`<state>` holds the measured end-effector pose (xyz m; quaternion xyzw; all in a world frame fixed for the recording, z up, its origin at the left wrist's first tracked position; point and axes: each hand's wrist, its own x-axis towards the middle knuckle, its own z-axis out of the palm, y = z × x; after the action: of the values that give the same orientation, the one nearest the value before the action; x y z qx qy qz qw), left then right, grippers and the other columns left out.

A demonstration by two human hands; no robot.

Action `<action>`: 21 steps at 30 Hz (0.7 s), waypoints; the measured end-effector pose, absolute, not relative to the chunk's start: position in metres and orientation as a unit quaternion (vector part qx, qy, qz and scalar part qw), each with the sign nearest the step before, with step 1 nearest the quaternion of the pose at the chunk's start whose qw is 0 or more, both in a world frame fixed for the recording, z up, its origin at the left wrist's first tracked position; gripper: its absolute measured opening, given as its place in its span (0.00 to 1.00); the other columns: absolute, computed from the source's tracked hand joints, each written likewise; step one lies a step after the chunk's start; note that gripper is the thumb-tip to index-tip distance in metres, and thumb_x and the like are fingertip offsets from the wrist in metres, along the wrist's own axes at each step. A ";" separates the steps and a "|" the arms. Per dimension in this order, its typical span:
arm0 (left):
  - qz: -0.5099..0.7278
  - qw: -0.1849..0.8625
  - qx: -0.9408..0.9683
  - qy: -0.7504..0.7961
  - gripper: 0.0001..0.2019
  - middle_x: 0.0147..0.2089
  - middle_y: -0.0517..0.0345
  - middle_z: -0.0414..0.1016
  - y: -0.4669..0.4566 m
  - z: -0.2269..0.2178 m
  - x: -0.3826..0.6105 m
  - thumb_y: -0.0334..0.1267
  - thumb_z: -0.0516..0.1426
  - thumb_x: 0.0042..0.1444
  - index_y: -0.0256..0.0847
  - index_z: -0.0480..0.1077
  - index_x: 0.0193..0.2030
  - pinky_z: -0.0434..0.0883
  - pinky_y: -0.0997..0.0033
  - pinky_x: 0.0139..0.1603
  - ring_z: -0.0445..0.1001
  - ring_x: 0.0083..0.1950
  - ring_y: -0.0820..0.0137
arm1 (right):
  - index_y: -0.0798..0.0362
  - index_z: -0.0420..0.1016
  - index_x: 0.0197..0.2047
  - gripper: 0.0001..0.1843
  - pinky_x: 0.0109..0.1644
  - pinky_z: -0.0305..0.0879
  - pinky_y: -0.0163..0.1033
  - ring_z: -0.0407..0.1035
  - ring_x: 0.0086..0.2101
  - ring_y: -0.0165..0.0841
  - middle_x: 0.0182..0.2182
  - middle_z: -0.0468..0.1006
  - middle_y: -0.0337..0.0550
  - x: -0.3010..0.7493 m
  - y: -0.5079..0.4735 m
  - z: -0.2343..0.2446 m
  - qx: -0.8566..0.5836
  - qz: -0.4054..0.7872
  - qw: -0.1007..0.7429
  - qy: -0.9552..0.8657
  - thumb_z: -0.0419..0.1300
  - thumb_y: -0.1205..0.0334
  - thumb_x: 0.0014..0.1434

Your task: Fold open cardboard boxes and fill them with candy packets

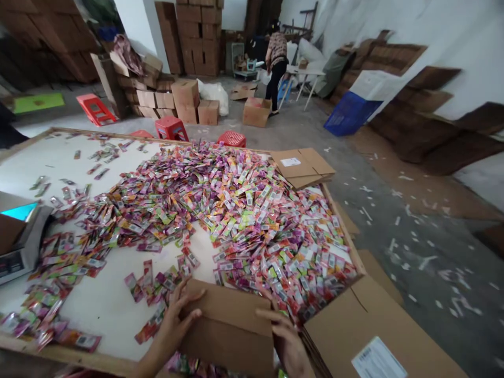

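A brown cardboard box (228, 325) stands at the near edge of the big table, its flap folded toward me. My left hand (177, 315) grips the left side of that flap, fingers curled over its edge. My right hand (285, 338) holds the right side of the same flap, thumb on top. Inside the box, at the bottom of the picture, some colourful packets show. A large heap of small colourful foil packets (240, 210) covers the white table top beyond the box, and a few loose packets (153, 286) lie just left of my left hand.
The wooden-rimmed table (79, 357) holds a weighing scale (19, 247) at the left. Flat cartons (378, 336) with a white label lie at the right, more (301, 165) on the far corner. Red stools (171, 127), stacked boxes and a person (275, 63) stand behind.
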<state>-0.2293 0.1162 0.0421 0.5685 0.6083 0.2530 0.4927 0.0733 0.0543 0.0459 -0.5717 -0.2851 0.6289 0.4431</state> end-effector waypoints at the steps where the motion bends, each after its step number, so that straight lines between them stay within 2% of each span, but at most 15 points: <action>1: 0.232 0.503 0.575 0.602 0.19 0.69 0.44 0.58 0.121 0.041 -0.229 0.52 0.61 0.54 0.46 0.77 0.49 0.53 0.38 0.70 0.52 0.73 0.46 | 0.43 0.81 0.49 0.24 0.62 0.63 0.50 0.66 0.58 0.45 0.54 0.76 0.47 0.070 0.052 0.046 -0.574 0.628 0.438 -0.289 0.58 0.41 0.55; 3: 0.206 0.495 0.591 0.603 0.15 0.66 0.44 0.61 0.130 0.039 -0.224 0.47 0.62 0.53 0.44 0.76 0.46 0.56 0.40 0.69 0.55 0.71 0.47 | 0.43 0.66 0.65 0.36 0.66 0.58 0.51 0.59 0.64 0.44 0.63 0.67 0.46 0.060 0.050 0.044 -0.620 0.583 0.419 -0.317 0.60 0.41 0.56; 5: 0.172 0.430 0.640 0.613 0.11 0.63 0.45 0.65 0.134 0.039 -0.218 0.40 0.59 0.55 0.44 0.74 0.45 0.59 0.41 0.68 0.60 0.68 0.50 | 0.47 0.56 0.69 0.40 0.68 0.54 0.53 0.57 0.64 0.44 0.65 0.63 0.50 0.047 0.051 0.040 -0.690 0.492 0.400 -0.349 0.62 0.46 0.56; 7: 0.127 0.304 0.698 0.636 0.11 0.62 0.42 0.66 0.133 0.041 -0.213 0.37 0.55 0.58 0.42 0.74 0.46 0.58 0.37 0.67 0.61 0.67 0.48 | 0.52 0.56 0.67 0.38 0.68 0.54 0.55 0.60 0.63 0.46 0.62 0.65 0.55 0.034 0.055 0.034 -0.733 0.422 0.383 -0.372 0.59 0.51 0.57; 9: 0.095 0.184 0.762 0.613 0.13 0.66 0.38 0.64 0.131 0.044 -0.211 0.38 0.53 0.62 0.41 0.75 0.49 0.51 0.33 0.69 0.56 0.70 0.44 | 0.55 0.59 0.64 0.33 0.66 0.57 0.55 0.63 0.60 0.47 0.59 0.68 0.57 0.025 0.058 0.029 -0.753 0.389 0.360 -0.389 0.56 0.57 0.57; 11: 0.065 0.164 0.854 0.490 0.19 0.73 0.38 0.54 0.133 0.049 -0.210 0.47 0.55 0.61 0.44 0.73 0.56 0.43 0.31 0.70 0.48 0.74 0.41 | 0.56 0.62 0.62 0.31 0.65 0.58 0.55 0.64 0.59 0.47 0.57 0.69 0.57 0.021 0.060 0.024 -0.770 0.365 0.349 -0.389 0.55 0.60 0.55; 12: 0.040 0.192 0.893 0.405 0.27 0.76 0.39 0.46 0.137 0.053 -0.208 0.54 0.59 0.56 0.48 0.70 0.61 0.40 0.29 0.69 0.44 0.75 0.38 | 0.55 0.63 0.61 0.30 0.66 0.57 0.55 0.64 0.59 0.47 0.57 0.70 0.57 0.023 0.060 0.022 -0.773 0.360 0.353 -0.384 0.55 0.60 0.55; 14: -0.029 0.265 0.928 0.261 0.48 0.78 0.40 0.34 0.150 0.062 -0.202 0.61 0.67 0.39 0.58 0.59 0.68 0.39 0.22 0.66 0.40 0.74 0.30 | 0.53 0.63 0.61 0.30 0.65 0.58 0.53 0.64 0.59 0.46 0.57 0.70 0.54 0.036 0.060 0.015 -0.754 0.389 0.372 -0.376 0.57 0.56 0.56; 16: -0.092 0.305 0.922 0.221 0.60 0.78 0.41 0.32 0.167 0.074 -0.199 0.55 0.72 0.25 0.67 0.53 0.70 0.37 0.16 0.62 0.39 0.73 0.24 | 0.50 0.65 0.62 0.31 0.64 0.61 0.53 0.65 0.60 0.46 0.58 0.71 0.53 0.061 0.063 0.002 -0.724 0.444 0.393 -0.352 0.56 0.46 0.58; 18: -0.106 0.321 0.904 0.261 0.59 0.78 0.45 0.38 0.178 0.083 -0.213 0.49 0.73 0.24 0.70 0.54 0.69 0.38 0.18 0.63 0.41 0.73 0.25 | 0.51 0.66 0.62 0.39 0.63 0.61 0.57 0.62 0.62 0.50 0.60 0.69 0.57 0.089 0.076 -0.017 -0.764 0.416 0.403 -0.284 0.52 0.35 0.56; 21: 0.024 0.333 0.824 0.457 0.48 0.76 0.49 0.49 0.178 0.081 -0.277 0.57 0.68 0.35 0.64 0.60 0.67 0.48 0.29 0.68 0.48 0.72 0.33 | 0.58 0.63 0.65 0.56 0.61 0.52 0.72 0.53 0.65 0.62 0.65 0.59 0.73 0.102 0.120 -0.055 -0.905 0.267 0.314 -0.107 0.52 0.23 0.46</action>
<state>-0.2770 0.1783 0.0814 0.8245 0.4569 0.0239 0.3330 0.1021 0.1199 -0.0551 -0.9049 -0.1065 0.2667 0.3141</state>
